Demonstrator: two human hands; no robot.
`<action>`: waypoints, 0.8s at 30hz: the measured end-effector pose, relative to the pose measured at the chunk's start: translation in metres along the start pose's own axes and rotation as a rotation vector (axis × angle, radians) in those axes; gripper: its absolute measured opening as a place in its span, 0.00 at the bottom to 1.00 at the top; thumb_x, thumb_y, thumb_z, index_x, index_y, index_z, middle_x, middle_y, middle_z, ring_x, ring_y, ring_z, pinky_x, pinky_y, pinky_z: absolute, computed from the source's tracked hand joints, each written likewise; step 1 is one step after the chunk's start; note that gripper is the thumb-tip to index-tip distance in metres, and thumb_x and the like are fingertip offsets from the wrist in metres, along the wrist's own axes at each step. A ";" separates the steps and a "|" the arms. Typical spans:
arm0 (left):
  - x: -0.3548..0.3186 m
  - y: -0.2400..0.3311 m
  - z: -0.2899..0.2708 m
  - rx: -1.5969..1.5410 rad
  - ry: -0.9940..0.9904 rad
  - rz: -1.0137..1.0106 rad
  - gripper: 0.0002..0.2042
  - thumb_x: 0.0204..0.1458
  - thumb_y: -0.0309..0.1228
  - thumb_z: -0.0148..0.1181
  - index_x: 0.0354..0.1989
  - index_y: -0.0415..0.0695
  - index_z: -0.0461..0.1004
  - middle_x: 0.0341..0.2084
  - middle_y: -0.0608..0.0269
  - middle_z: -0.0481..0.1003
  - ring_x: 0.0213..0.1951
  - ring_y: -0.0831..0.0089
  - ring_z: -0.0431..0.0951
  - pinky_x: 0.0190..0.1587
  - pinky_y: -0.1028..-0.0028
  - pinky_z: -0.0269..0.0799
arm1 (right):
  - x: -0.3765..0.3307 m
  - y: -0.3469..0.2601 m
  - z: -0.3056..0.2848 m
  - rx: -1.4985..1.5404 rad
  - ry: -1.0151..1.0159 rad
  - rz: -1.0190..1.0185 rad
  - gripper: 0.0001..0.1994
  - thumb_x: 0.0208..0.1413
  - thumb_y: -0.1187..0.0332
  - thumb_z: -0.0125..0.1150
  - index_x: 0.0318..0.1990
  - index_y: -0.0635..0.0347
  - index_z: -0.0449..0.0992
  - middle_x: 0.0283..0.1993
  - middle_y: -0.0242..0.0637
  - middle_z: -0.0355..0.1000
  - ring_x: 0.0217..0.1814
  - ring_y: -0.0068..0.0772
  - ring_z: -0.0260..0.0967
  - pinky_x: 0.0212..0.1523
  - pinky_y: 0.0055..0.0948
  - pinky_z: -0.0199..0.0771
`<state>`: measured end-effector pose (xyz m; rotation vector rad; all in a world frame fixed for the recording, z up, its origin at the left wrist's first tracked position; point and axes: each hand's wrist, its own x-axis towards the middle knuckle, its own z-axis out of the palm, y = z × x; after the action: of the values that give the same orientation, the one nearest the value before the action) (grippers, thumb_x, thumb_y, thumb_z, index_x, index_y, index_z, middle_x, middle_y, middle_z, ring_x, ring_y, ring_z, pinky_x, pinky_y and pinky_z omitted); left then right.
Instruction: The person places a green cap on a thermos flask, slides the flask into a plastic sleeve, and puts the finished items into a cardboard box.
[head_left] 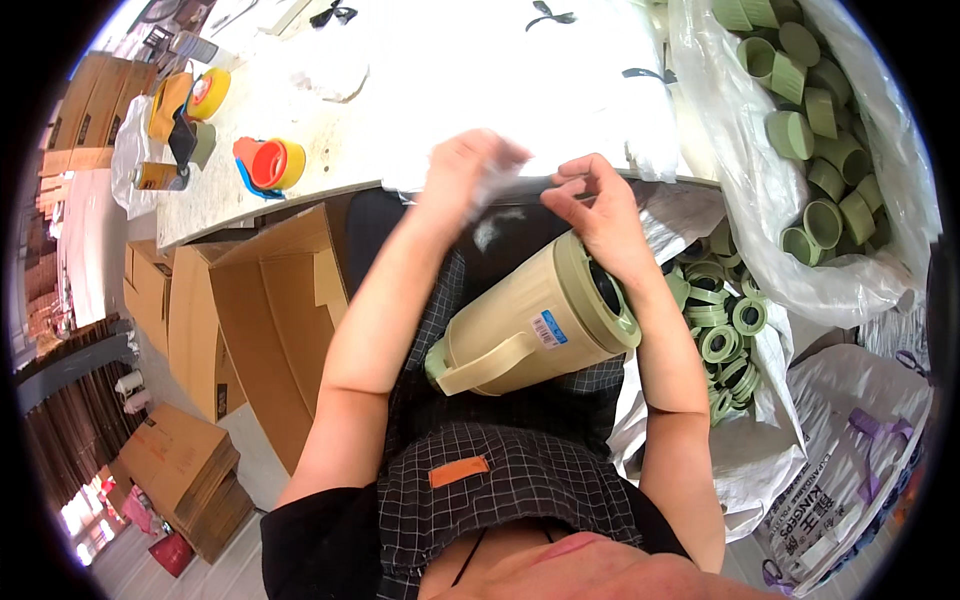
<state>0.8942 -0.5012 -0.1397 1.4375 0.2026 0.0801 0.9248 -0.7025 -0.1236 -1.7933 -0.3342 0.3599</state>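
- Left hand (pixel 462 172), at the near edge of the worktop (pixel 290 100), has its grip closed on a thin clear plastic bag (pixel 520 190).
- Right hand (pixel 600 215) pinches the same bag between thumb and fingertips, grip together.
- A beige jug (pixel 530 325) with a green rim lies on its side in the person's lap, below both hands.

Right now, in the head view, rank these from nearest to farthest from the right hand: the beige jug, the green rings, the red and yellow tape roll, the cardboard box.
From the right hand:
1. Beige jug, directly below the hand, on the lap.
2. Green rings, in the bag to its right.
3. Cardboard box, open, lower left beside the table.
4. Red and yellow tape roll, on the table, far left.
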 end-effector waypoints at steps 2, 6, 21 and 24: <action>-0.024 -0.001 0.033 0.201 -0.079 0.163 0.15 0.65 0.34 0.49 0.32 0.36 0.76 0.32 0.59 0.80 0.32 0.78 0.76 0.36 0.78 0.71 | -0.002 -0.005 -0.006 0.102 -0.013 -0.003 0.07 0.57 0.71 0.65 0.32 0.65 0.75 0.29 0.33 0.76 0.27 0.18 0.70 0.30 0.19 0.72; -0.032 0.033 0.033 -0.445 0.049 0.061 0.10 0.63 0.28 0.50 0.32 0.40 0.75 0.31 0.61 0.79 0.34 0.78 0.76 0.36 0.78 0.69 | -0.010 0.017 -0.025 0.466 0.270 -0.067 0.04 0.59 0.77 0.58 0.36 0.66 0.78 0.33 0.36 0.78 0.31 0.20 0.74 0.36 0.21 0.76; -0.047 0.020 0.025 0.062 0.027 -0.050 0.12 0.48 0.12 0.51 0.38 0.40 0.70 0.26 0.68 0.69 0.27 0.82 0.66 0.29 0.80 0.63 | -0.100 0.080 -0.012 0.311 0.854 -0.121 0.11 0.64 0.63 0.50 0.39 0.64 0.67 0.37 0.35 0.66 0.35 0.24 0.63 0.42 0.26 0.68; -0.122 0.071 0.020 0.491 -0.373 0.476 0.18 0.46 0.27 0.70 0.43 0.41 0.70 0.29 0.62 0.70 0.28 0.73 0.70 0.29 0.74 0.68 | -0.154 0.067 0.036 0.369 0.780 -0.109 0.16 0.64 0.59 0.50 0.46 0.65 0.65 0.45 0.40 0.67 0.46 0.32 0.67 0.49 0.29 0.68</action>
<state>0.7827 -0.5330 -0.0557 1.9351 -0.4607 0.1563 0.7722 -0.7498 -0.1867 -1.4137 0.1802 -0.3438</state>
